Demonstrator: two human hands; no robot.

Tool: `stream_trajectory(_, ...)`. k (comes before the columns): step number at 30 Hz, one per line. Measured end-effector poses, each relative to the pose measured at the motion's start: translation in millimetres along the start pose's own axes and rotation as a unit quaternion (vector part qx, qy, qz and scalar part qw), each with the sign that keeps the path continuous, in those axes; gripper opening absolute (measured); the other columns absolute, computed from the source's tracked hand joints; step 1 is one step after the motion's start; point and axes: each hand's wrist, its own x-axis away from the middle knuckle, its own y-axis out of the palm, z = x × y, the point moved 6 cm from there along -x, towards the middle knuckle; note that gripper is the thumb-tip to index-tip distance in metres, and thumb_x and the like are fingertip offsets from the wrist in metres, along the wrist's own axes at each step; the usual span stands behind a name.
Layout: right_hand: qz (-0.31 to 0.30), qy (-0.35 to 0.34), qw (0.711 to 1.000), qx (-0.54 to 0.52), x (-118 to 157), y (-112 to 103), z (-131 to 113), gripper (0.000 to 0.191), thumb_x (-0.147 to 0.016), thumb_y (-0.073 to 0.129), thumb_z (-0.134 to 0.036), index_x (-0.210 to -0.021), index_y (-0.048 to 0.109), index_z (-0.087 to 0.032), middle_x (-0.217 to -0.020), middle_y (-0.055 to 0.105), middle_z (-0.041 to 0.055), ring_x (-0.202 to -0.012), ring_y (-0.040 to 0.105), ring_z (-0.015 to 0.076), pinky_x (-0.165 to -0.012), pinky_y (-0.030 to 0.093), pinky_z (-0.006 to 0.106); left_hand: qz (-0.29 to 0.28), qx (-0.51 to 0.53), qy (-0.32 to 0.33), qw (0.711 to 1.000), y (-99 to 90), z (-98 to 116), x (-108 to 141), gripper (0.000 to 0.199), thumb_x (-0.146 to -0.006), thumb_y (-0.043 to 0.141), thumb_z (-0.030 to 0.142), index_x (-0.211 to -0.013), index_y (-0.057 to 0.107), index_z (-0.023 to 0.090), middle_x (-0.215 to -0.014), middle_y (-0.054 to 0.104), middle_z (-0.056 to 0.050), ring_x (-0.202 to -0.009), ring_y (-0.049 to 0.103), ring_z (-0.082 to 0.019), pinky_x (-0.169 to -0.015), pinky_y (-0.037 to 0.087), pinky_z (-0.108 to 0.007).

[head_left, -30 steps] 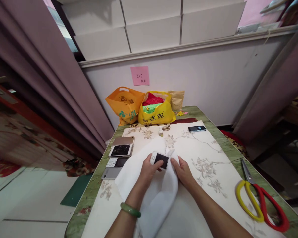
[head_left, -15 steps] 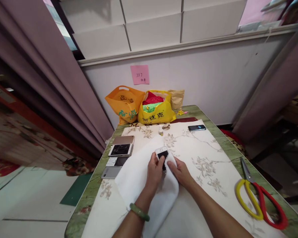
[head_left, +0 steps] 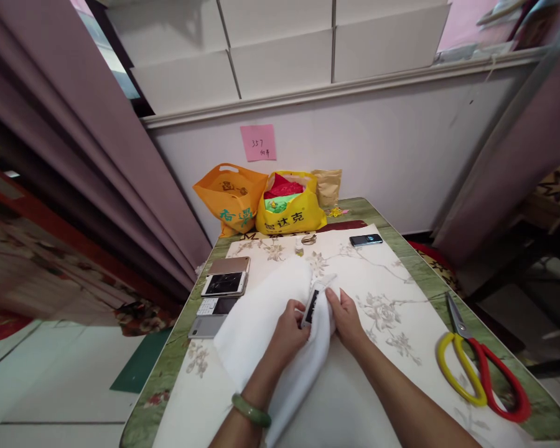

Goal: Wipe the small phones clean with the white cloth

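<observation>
A white mobile phone with a dark screen point(head_left: 312, 306) is tilted up between my hands, over a white cloth point(head_left: 261, 311) spread on the table. My left hand point(head_left: 288, 331), with a green bangle on the wrist, grips the phone's left edge with curled fingers. On the other side my right hand point(head_left: 349, 318) pinches a fold of the cloth against the phone's right edge. That fold covers part of the phone, and the fingers beneath are hidden.
Several phones, among them a white smartphone point(head_left: 224, 284), lie at the left. A dark phone point(head_left: 366, 239) lies at the back right, and large scissors point(head_left: 471, 361) at the right edge. An orange bag point(head_left: 236, 199) and a yellow bag point(head_left: 292, 214) stand against the wall.
The phone has turned from lying face up to standing tilted on its side. My left thumb has left its screen, and my right hand has drawn the cloth over its edge.
</observation>
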Motion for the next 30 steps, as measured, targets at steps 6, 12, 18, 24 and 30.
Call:
stream_trajectory(6,-0.008,0.001,1.0,0.019,0.9,0.6,0.6,0.05,-0.082,0.056,-0.059,-0.104,0.062,-0.015,-0.084,0.071,0.0069,-0.076,0.062,0.0225,-0.066,0.051,0.031,0.027,0.1,-0.044,0.994,-19.0,9.2,-0.6,0.019,-0.061,0.072,0.023,-0.071,0.057,0.016,-0.057,0.056,0.004,-0.051,0.049,-0.01,-0.049,0.037,-0.02)
stream_trajectory(12,-0.109,-0.021,0.989,0.094,7.1,14.4,-8.8,0.047,-0.08,0.059,-0.058,-0.099,0.065,-0.015,-0.087,0.071,0.0064,-0.076,0.062,0.0224,-0.067,0.051,0.03,0.153,0.234,0.032,0.959,-31.4,38.8,-3.9,0.047,-0.073,0.068,0.04,-0.113,0.056,0.017,-0.102,0.065,-0.007,-0.08,0.063,-0.018,-0.064,0.055,-0.028)
stream_trajectory(18,-0.102,0.009,0.993,0.058,5.8,11.0,-3.4,0.049,-0.081,0.058,-0.06,-0.1,0.062,-0.015,-0.087,0.071,0.0068,-0.072,0.062,0.0211,-0.063,0.05,0.029,0.094,0.197,0.025,0.976,-15.8,36.9,-9.6,0.08,-0.069,0.073,0.029,-0.139,0.034,0.022,-0.085,0.067,-0.002,-0.059,0.062,-0.012,-0.063,0.054,-0.029)
stream_trajectory(24,-0.096,0.013,0.994,0.044,6.1,10.5,-2.1,0.042,-0.084,0.056,-0.056,-0.094,0.061,-0.016,-0.073,0.065,0.0018,-0.062,0.055,0.0164,-0.056,0.045,0.025,-0.022,0.104,0.018,0.994,-27.7,41.7,-17.1,0.081,-0.068,0.069,0.023,-0.141,0.035,0.02,-0.067,0.06,0.004,-0.05,0.053,-0.01,-0.053,0.046,-0.024)
stream_trajectory(30,-0.154,-0.05,0.977,0.137,8.4,17.8,-5.2,0.036,-0.082,0.06,-0.051,-0.088,0.065,-0.016,-0.074,0.064,0.0017,-0.066,0.054,0.0161,-0.061,0.046,0.025,-0.088,-0.052,0.07,0.992,-27.3,58.9,-14.3,0.072,-0.058,0.068,0.011,-0.128,0.056,0.025,-0.085,0.067,0.001,-0.065,0.056,-0.012,-0.062,0.045,-0.023)
